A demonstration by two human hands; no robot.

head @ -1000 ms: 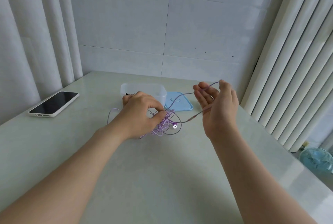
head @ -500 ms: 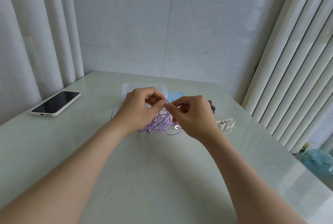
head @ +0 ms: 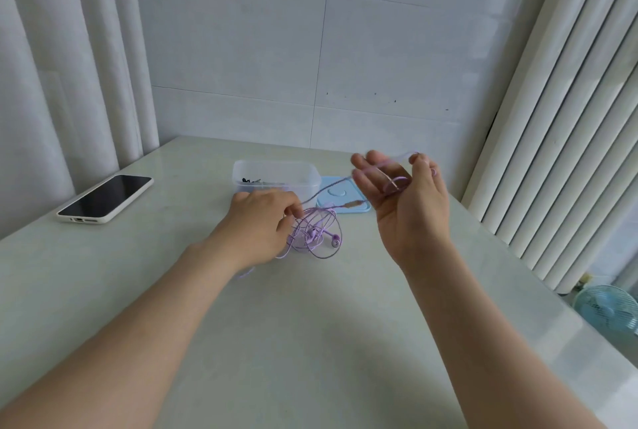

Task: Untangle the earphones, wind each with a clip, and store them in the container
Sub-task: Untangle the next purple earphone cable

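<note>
Over the middle of the table (head: 241, 342), the person is working at the untangling step. Their left hand (head: 262, 221) is pinching down on the tangled purple earphones (head: 316, 237) lying on the tabletop, while the right hand (head: 407, 201), raised with fingers spread and loosely curled, is carrying a loop of cord draped across them. I judge the next move is drawing that strand clear of the knot, gently, with the bundle pinned. Room is lying open toward the person; behind, the clear container (head: 276, 176) and its blue lid (head: 341, 199) are sitting close, and the phone (head: 105, 199) is lying well apart at the left.
</note>
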